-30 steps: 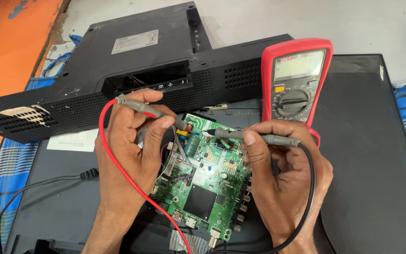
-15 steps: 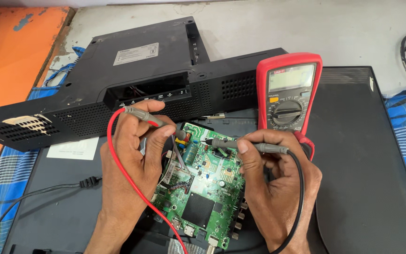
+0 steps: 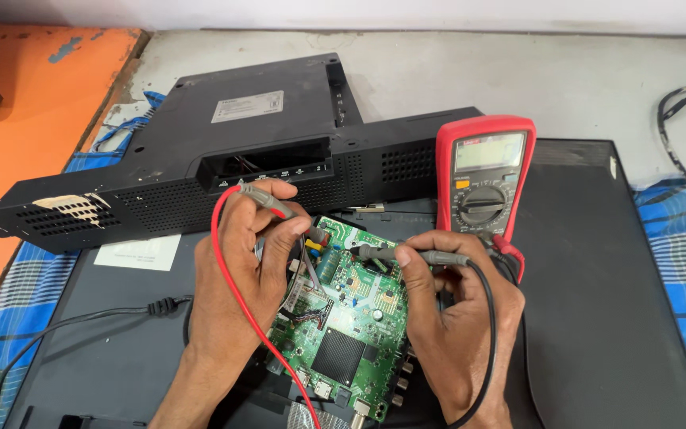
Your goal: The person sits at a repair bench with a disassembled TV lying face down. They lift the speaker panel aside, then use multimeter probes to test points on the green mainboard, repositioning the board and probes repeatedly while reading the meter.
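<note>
An orange surface (image 3: 25,151) fills the 9 to 10 o'clock edge of the head view, with blue checked cloth (image 3: 9,318) below it at 8 o'clock. A black power cable (image 3: 81,318) runs across the dark flat panel (image 3: 597,318) from the lower left. A detached black plastic back cover (image 3: 224,159) lies tilted across the 10 to 12 o'clock area, a pale label on its top.

The left hand (image 3: 240,270), just left of centre, is closed around a probe with a red lead (image 3: 232,278); the lead loops over the back of the hand and runs down toward 6 o'clock. The probe's tip points down to the upper-left part of the green circuit board (image 3: 351,334), which lies on the panel at centre to 6 o'clock, between the two hands.

The right hand (image 3: 454,310), just right of centre, pinches a probe with a black lead (image 3: 490,334), held nearly level with its tip over the board's top edge; whether it touches cannot be told. A red multimeter (image 3: 486,179) stands just above that hand at 1 o'clock, dial and display facing the camera. More checked cloth and a loose black cable (image 3: 676,119) lie at 2 to 3 o'clock.
</note>
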Motion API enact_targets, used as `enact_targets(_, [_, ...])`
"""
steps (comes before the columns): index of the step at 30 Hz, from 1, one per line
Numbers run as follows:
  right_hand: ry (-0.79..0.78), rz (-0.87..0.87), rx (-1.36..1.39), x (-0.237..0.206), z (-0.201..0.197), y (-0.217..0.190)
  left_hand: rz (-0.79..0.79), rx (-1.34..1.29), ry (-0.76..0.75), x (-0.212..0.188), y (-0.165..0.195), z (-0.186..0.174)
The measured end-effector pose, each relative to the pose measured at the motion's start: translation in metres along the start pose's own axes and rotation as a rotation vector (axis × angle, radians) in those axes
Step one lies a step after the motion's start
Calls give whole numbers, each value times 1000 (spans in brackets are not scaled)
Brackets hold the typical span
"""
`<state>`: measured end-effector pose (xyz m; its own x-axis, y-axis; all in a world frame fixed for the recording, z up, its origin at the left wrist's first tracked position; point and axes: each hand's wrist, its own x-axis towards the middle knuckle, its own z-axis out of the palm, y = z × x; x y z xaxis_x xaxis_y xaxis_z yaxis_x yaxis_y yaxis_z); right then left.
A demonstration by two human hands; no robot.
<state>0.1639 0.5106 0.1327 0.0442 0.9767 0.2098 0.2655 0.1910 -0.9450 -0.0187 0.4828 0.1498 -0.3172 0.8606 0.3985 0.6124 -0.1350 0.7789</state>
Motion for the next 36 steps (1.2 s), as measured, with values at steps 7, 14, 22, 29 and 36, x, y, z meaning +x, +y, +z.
enact_targets(7, [-5,43,-39,3,2,2,-59,-27,-7,1,0,0])
enact_targets(14, [7,-51,-38,2,3,3,-49,-2,9,1,1,1])
enact_targets(22, [-4,42,-46,4,4,3,-124,-26,6,3,5,2])
enact_targets(29, [-12,20,-20,4,4,3,-101,16,4,2,4,1])
enact_targets(36, [-22,65,-22,5,3,0,-50,-9,10,3,4,1])
